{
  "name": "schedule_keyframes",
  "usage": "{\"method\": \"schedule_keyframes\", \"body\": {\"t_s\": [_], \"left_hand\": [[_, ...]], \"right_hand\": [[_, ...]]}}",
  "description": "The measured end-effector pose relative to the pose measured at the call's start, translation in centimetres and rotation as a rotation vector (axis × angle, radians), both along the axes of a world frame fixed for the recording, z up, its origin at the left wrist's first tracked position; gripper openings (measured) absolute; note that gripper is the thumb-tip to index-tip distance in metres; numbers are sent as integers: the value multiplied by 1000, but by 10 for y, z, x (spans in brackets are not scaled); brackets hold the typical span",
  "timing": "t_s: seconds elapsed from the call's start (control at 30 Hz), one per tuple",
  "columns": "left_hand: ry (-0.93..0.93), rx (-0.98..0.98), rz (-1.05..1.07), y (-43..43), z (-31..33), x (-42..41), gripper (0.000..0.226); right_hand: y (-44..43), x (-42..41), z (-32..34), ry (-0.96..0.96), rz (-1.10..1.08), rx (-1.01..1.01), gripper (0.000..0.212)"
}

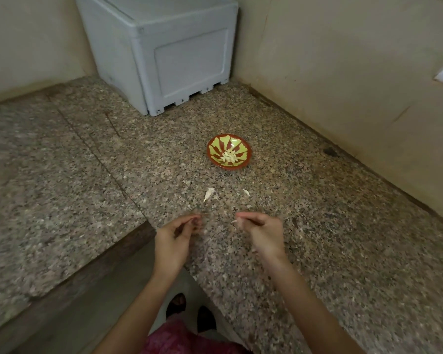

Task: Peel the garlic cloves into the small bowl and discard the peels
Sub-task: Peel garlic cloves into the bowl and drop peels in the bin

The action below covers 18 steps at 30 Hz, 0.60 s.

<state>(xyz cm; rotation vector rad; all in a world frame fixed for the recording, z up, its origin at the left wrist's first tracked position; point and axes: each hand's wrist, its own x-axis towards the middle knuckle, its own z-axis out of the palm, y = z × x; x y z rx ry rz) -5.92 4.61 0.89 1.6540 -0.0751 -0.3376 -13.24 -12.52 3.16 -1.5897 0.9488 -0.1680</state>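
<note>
A small red and green bowl (216,145) sits on the granite counter with several peeled garlic cloves (229,156) in its middle. Two loose pale peels lie nearer me, a larger peel (209,193) and a smaller peel (245,191). My left hand (175,232) hovers over the counter's front edge with its fingers curled together; whether anything is between them is hidden by blur. My right hand (260,229) is beside it, fingers curled, pinching a small pale bit of garlic (234,222) at its fingertips. Both hands are blurred.
A grey plastic box (161,49) stands in the back corner of the counter (343,226). Beige walls close off the back and right side. The counter drops off at its front edge near my wrists, with my feet (189,310) on the floor below.
</note>
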Motion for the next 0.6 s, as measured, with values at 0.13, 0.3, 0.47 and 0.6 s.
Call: {"method": "schedule_keyframes", "body": {"t_s": [0.13, 0.3, 0.47, 0.6], "left_hand": [[187, -233, 257, 19, 7, -14, 16], [243, -387, 535, 70, 14, -35, 15], [210, -444, 801, 159, 10, -76, 15], [198, -496, 1040, 255, 5, -129, 15]], "right_hand": [[13, 17, 23, -75, -85, 459, 20], [73, 40, 26, -62, 58, 686, 20], [195, 41, 18, -13, 342, 807, 20], [313, 12, 9, 89, 586, 819, 20]]}}
